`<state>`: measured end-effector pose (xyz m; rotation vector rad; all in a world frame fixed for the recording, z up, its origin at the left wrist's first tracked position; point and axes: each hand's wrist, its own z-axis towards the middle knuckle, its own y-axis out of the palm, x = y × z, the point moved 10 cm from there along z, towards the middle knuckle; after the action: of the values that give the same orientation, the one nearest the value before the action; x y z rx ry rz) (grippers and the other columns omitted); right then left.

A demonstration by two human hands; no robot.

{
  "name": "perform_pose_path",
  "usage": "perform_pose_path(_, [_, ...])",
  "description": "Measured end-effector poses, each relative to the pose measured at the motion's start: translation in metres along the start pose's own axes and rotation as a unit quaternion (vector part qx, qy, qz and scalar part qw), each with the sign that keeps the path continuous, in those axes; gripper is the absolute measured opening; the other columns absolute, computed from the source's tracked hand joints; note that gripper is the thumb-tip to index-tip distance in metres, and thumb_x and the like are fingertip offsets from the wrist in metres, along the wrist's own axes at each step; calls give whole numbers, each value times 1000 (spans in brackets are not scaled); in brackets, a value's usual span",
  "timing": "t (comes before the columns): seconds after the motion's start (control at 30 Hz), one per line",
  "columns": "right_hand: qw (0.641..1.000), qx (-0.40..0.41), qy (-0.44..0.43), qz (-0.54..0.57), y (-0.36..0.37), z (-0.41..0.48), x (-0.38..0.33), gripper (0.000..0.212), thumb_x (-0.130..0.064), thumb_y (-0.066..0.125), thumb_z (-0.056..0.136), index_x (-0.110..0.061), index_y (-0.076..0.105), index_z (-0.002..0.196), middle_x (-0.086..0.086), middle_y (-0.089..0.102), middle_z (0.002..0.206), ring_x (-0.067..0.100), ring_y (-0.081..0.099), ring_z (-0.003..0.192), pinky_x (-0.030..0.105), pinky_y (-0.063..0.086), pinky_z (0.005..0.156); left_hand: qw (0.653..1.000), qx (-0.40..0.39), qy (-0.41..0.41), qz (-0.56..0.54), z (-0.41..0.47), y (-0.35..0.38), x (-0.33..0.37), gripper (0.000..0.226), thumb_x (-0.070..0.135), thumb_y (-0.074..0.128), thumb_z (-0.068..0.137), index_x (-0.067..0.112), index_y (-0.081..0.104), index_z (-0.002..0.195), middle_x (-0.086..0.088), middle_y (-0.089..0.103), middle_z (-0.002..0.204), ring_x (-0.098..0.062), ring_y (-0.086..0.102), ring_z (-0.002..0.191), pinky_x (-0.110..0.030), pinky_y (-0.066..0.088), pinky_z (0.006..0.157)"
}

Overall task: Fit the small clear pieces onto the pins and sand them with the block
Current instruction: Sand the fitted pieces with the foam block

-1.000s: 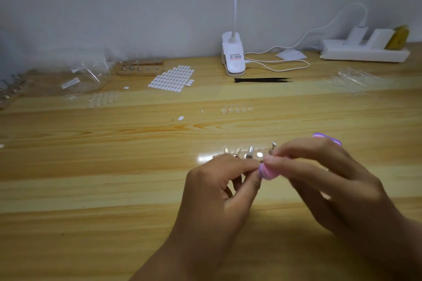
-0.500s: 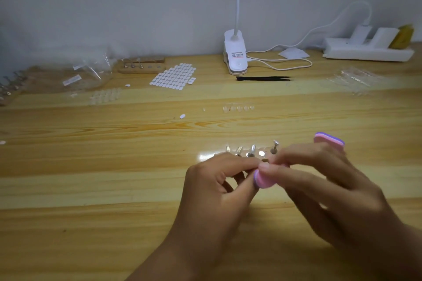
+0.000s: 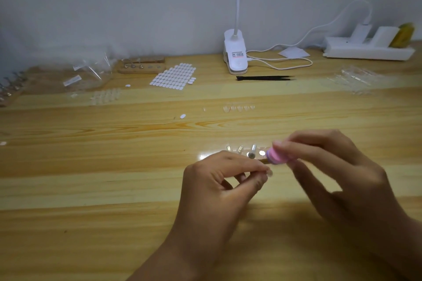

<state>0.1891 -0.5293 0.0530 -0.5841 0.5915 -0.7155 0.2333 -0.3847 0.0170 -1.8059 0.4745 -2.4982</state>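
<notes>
Wooden table point(image 3: 91, 189) carries clear pieces point(image 3: 238, 107), clip lamp point(image 3: 236, 59), tweezers point(image 3: 265, 78), white stickers point(image 3: 173, 77).

Open tabletop point(image 3: 96, 189) stretches across the near left. Pin stand point(image 3: 252, 153) blocks the middle; row of clear pieces point(image 3: 239, 107), tweezers point(image 3: 265, 78), lamp base point(image 3: 235, 58) behind.

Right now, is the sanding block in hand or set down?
In hand: the right hand grips the pink sanding block; the left hand pinches a clear piece.
</notes>
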Motion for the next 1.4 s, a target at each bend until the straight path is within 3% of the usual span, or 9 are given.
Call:
perform_pose_path(0.1, [998,-19,-55,9,8,-3,-19,28,5,58,91,-3,70,115,12,65,110,20,62,102,23,41,96,1000,3,12,3,1,-2,4,17,20,82,76,34,80,85,5,71,77,-13,60,67,-30,45,48])
perform_pose_path(0.23, [1000,0,-17,-14,0,1,2,26,3,60,91,-4,69,115,12,66,107,26,65,98,39,51,83,1000,3,-8,0,1,-2,1,15,11,83,74,26,81,78,8,72,77,-9,58,66,-22,43,51])
perform_pose_path(0.37, [998,-1,-56,15,5,-3,-20,26,2,61,91,-7,68,114,11,65,109,17,61,105,22,39,101,1000,-8,1,-24,1,0,4,10,21,83,76,27,81,83,7,74,80,-12,62,69,-25,46,52])
perform_pose_path(0.53, [999,23,-19,20,-8,2,5,29,-1,61,91,-17,62,115,7,64,109,22,63,103,41,52,86,995,-11,-38,-95,1,-1,-3,11,13,82,76,23,81,81,5,75,75,-5,62,62,-18,48,55])
perform_pose_path(0.67, [995,15,-87,40,-3,-7,-19,31,3,63,89,-13,61,115,6,62,112,19,62,106,33,46,94,981,-35,-67,-179,0,7,-2,13,18,75,73,10,81,82,2,74,69,0,62,59,-8,45,54])
perform_pose_path(0.83, [998,31,-48,39,-9,0,1,27,-3,62,92,-13,59,116,1,60,113,17,61,108,38,52,88,976,-24,-92,-196,1,5,-9,6,7,75,76,6,80,79,-8,75,73,-9,66,62,-9,45,54])
perform_pose_path(0.97, [994,36,-95,47,-6,-7,-24,28,0,61,90,-13,59,115,1,58,115,16,60,109,29,43,100,973,-47,-89,-205,1,11,-6,9,18,81,72,12,81,80,-4,75,73,-3,64,61,-11,46,55])
perform_pose_path(1.1, [997,44,-53,28,-11,0,-3,26,-3,60,92,-14,56,115,0,57,115,14,59,107,35,50,89,974,-60,-114,-184,-3,13,-13,12,29,74,76,23,81,84,-2,77,78,-14,73,73,-15,46,56])
perform_pose_path(1.4, [997,57,-47,23,-13,0,-3,25,-4,62,92,-14,57,115,-1,58,114,15,61,105,36,51,88,978,-54,-99,-178,-2,12,-9,11,23,75,78,18,80,86,-2,77,81,-18,75,75,-17,49,55])
